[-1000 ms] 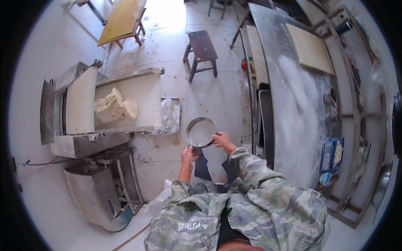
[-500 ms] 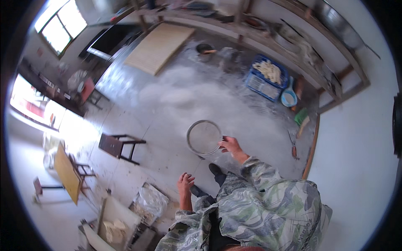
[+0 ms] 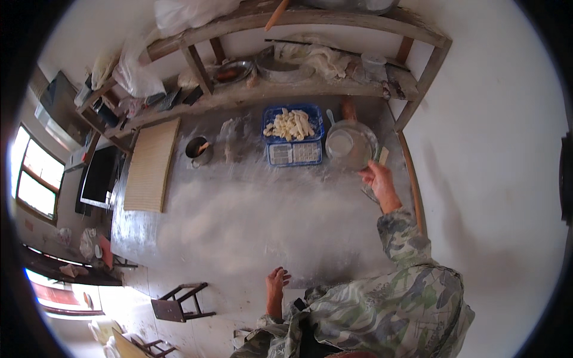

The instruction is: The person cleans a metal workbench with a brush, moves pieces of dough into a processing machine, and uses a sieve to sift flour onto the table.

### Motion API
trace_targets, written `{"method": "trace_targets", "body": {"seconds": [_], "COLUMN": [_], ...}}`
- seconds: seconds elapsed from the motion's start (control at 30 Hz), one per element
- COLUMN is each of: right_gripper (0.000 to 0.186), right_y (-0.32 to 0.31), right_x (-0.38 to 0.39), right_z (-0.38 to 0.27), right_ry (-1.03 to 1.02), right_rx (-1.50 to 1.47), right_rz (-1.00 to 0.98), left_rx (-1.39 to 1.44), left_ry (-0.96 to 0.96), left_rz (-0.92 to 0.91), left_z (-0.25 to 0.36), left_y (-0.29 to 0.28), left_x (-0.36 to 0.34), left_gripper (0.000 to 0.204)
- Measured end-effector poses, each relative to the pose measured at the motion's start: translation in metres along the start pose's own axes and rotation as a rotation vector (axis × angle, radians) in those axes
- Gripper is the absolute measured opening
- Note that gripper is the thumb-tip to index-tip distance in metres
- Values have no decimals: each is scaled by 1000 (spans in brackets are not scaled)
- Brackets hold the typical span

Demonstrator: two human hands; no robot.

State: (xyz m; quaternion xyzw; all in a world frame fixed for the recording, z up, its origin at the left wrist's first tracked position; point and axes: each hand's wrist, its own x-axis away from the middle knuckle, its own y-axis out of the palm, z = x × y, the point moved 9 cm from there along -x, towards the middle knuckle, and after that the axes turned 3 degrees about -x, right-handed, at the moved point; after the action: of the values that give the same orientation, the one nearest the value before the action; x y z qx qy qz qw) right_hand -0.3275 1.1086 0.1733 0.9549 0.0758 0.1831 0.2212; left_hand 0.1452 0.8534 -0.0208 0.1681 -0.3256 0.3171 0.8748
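Observation:
My right hand (image 3: 377, 179) grips the rim of a round sieve (image 3: 363, 150) at the back right of the floury table (image 3: 239, 238). Through its mesh shows the pale bowl of a blue-handled ladle (image 3: 330, 117). Whether the sieve rests on anything I cannot tell. My left hand (image 3: 277, 285) hovers by the table's front edge, holding nothing, its loosely bent fingers apart. Just left of the sieve stands a blue plastic basket (image 3: 267, 123) with pale dough pieces (image 3: 292, 124) inside.
A metal pot (image 3: 199, 152) with a wooden handle in it stands at the back. A ribbed wooden board (image 3: 150, 167) lies on the left. Wooden shelving (image 3: 286, 91) runs behind the table, and a white wall (image 3: 489, 179) bounds the right. A dark stool (image 3: 179, 304) stands at the front left.
My right hand has carried the sieve from the table's front edge to the back right, over the ladle. The view has turned towards the shelves. My left hand stays empty.

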Motion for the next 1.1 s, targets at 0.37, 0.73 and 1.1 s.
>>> {"method": "trace_targets", "body": {"seconds": [0.37,0.73,1.1], "right_gripper": [41,64,16], "right_y": [104,96,65], "right_x": [-254,-324,-213], "right_z": [-99,-99,86], "right_ry": [-127,-232,-975], "right_rx": [-267,70,1714], "right_rz": [-127,39,-173], "left_rx": [-56,-33,-70], "left_ry": [-125,-193,-209], "left_rz": [111,124,134], "left_z": [-7,-31,-28], "left_y": [-1,-3,11], "left_x": [-8,-12,-10], "left_gripper": [41,42,43]}}
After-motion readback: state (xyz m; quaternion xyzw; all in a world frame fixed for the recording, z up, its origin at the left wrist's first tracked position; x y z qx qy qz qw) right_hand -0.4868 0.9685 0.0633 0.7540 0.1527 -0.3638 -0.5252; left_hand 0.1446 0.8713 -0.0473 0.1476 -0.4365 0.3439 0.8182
